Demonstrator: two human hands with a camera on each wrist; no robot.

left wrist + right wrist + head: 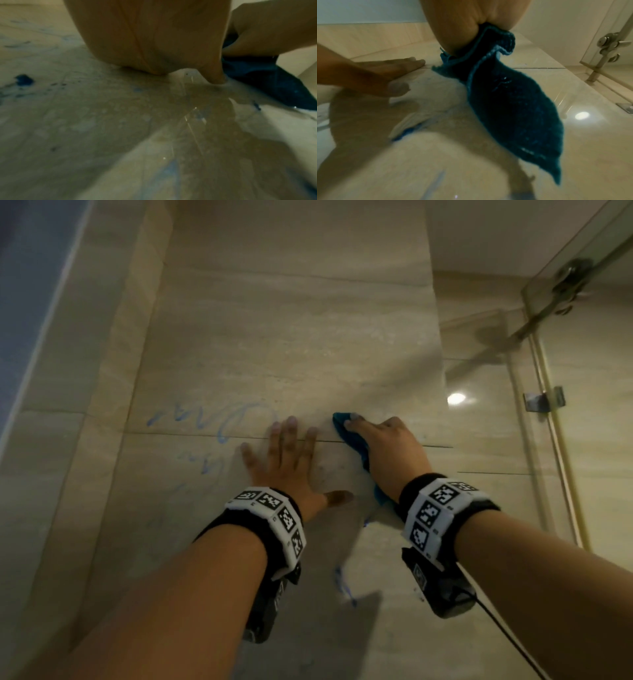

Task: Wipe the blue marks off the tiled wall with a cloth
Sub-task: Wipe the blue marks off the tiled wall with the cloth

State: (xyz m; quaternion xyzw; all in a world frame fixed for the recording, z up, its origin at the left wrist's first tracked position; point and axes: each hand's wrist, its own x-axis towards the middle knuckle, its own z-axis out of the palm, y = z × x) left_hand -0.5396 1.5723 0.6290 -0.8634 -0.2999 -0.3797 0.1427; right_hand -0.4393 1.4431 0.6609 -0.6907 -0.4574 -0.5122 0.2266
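Blue scribbled marks (236,419) run across the beige tiled wall (291,344), left of both hands. Another blue streak (344,583) lies lower down between my forearms. My left hand (284,460) rests flat on the wall with its fingers spread and holds nothing. Just to its right, my right hand (387,446) holds a dark blue cloth (344,428) against the wall. In the right wrist view the cloth (513,115) is bunched under my palm and trails down, with a blue smear (406,132) beside it. A blue blot (24,79) shows in the left wrist view.
A glass shower door (582,474) with a brass frame stands at the right, with a metal hinge (568,282) and a bracket (544,400). The wall meets a side wall (51,371) in a corner at the left. The tile under the hands looks wet and shiny.
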